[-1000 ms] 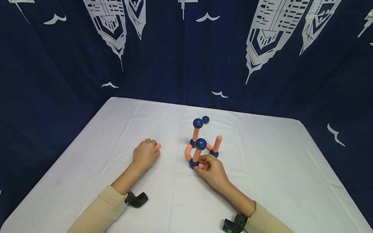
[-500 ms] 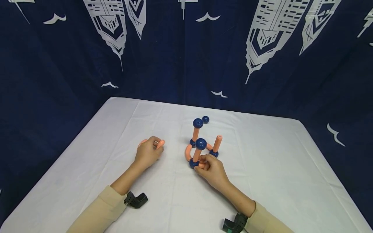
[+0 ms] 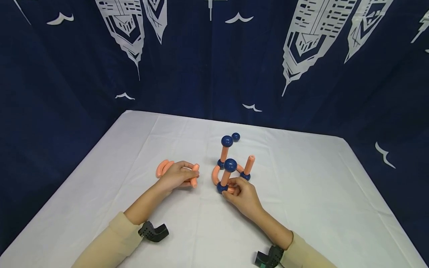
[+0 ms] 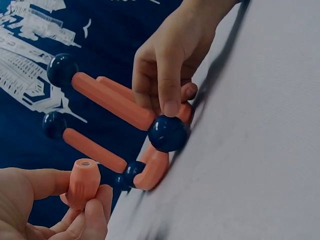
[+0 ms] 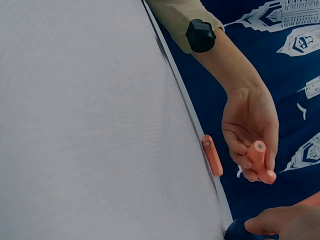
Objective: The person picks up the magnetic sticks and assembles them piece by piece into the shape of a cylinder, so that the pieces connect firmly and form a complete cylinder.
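My left hand pinches a short orange magnetic rod between thumb and fingers, held above the table. It looks bent in the right wrist view. To its right stands a frame of navy balls and orange rods. Curved rods join its base balls, and upright rods rise from them. Two uprights carry a navy ball on top; the right upright ends in a bare tip. With thumb and fingers, my right hand holds the frame's near base, by the front ball; its fingers partly hide the rod there.
Several steps left of the frame, two curved orange rods lie side by side behind my left hand. A loose navy ball sits behind the frame. White cloth covers the table, and a dark blue patterned curtain hangs at the back.
My left hand has moved right toward the frame with the orange rod, uncovering two curved rods on the table. The right hand keeps its hold in the same place.
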`<action>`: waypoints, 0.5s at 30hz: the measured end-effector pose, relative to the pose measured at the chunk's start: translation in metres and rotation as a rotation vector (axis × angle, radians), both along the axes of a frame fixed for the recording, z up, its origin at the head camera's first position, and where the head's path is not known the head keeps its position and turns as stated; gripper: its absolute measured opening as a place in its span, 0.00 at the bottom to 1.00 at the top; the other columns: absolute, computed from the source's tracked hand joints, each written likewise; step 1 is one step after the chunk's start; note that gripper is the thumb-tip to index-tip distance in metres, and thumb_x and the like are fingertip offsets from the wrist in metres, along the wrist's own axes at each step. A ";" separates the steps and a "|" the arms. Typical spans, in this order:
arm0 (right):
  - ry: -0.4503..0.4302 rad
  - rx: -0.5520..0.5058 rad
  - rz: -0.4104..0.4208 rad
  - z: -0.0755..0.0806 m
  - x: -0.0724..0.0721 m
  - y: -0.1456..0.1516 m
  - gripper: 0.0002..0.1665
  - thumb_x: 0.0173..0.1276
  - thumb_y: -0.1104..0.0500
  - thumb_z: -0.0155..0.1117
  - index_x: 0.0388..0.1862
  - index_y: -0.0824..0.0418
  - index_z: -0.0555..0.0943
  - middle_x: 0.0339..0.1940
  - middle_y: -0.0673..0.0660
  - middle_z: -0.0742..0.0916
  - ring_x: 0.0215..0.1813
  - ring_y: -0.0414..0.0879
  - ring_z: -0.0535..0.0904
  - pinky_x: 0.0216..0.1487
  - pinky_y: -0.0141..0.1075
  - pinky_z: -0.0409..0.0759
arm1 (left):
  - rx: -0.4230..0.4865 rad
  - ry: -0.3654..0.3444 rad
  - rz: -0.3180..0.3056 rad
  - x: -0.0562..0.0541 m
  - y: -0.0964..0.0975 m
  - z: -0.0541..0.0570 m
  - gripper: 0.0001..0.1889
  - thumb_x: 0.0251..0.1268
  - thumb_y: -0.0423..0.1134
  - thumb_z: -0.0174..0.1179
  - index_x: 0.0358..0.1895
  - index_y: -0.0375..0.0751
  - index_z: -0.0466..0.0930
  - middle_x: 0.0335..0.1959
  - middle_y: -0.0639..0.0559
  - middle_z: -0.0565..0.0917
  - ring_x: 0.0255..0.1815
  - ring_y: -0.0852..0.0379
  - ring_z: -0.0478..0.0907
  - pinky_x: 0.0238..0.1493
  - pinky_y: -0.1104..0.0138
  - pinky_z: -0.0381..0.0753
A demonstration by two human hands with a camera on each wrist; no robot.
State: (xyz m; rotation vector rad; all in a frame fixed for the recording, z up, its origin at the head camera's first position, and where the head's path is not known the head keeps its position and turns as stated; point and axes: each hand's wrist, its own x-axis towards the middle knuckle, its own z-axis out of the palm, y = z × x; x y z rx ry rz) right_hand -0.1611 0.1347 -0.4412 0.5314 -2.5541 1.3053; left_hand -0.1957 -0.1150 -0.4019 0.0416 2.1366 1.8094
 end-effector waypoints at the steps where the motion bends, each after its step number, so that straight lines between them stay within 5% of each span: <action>1: -0.002 0.001 -0.001 0.000 0.000 0.000 0.17 0.50 0.68 0.77 0.40 0.66 0.83 0.31 0.53 0.81 0.22 0.36 0.70 0.23 0.29 0.71 | -0.005 0.010 0.000 -0.001 0.001 0.002 0.18 0.68 0.37 0.60 0.54 0.30 0.69 0.24 0.48 0.84 0.35 0.54 0.83 0.42 0.65 0.81; 15: -0.011 0.001 -0.004 0.000 0.000 0.001 0.17 0.51 0.68 0.77 0.41 0.65 0.84 0.32 0.53 0.82 0.23 0.36 0.70 0.23 0.30 0.71 | 0.000 0.121 0.011 -0.008 0.028 0.034 0.23 0.64 0.42 0.65 0.55 0.33 0.71 0.27 0.47 0.84 0.31 0.54 0.83 0.42 0.61 0.82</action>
